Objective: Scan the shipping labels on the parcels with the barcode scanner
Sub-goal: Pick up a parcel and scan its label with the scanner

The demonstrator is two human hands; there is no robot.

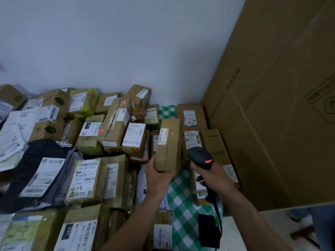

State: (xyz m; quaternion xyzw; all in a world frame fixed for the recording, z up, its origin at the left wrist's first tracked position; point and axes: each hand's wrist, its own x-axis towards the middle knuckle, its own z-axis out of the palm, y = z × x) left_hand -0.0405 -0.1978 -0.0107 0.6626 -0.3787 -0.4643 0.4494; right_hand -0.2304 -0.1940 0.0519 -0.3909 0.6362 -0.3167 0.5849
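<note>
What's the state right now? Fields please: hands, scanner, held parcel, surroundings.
left hand: grips flat brown parcel by its near end
held parcel: label visible on the face towards the camera
right hand: grips barcode scanner by its handle
scanner: red light lit, just right of held parcel
surface: green checked cloth
surroundings: pile of labelled parcels left; large carton right

The left hand is gripping a brown parcel upright, label facing up. The right hand is holding the black scanner, its red light glowing, just beside it.
</note>
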